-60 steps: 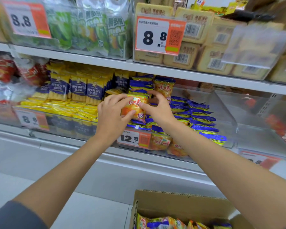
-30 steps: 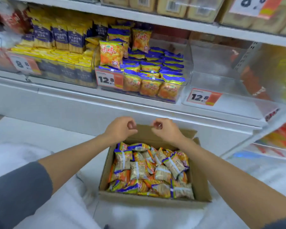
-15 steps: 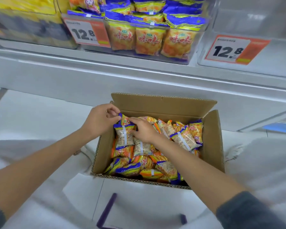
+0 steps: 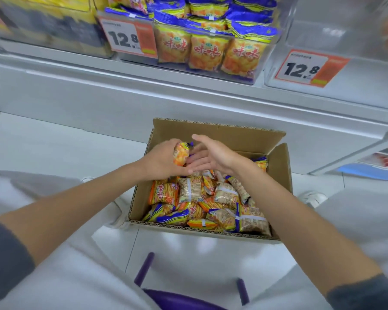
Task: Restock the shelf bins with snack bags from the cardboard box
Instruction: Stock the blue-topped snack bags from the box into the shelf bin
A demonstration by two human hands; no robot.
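**One bag up, the box far from empty**

From the head camera, looking down past both forearms: the left hand [image 4: 160, 161] is curled around a single orange snack bag [image 4: 181, 153], fingers wrapped over its top, holding it just above the far left corner of the cardboard box [image 4: 215, 130]. The right hand [image 4: 213, 156] lies spread and flat right beside it, fingertips [image 4: 192, 161] reaching toward the bag, seemingly there to steady it; whether they touch it I cannot tell. The box sits on the pale floor [image 4: 54, 142] below the shelf, with many loose bags [image 4: 206, 202] heaped in it.

Up ahead, the clear shelf bin [image 4: 264, 52] with the 12.8 price tag [image 4: 128, 38] shows a front row of matching bags standing upright, label outward.

To my eye the lift has only just begun. Done well, it wants a light hold so the crisps inside aren't crushed, the printed face turned forward on the way up, and the bag set upright behind the front row rather than dropped on top
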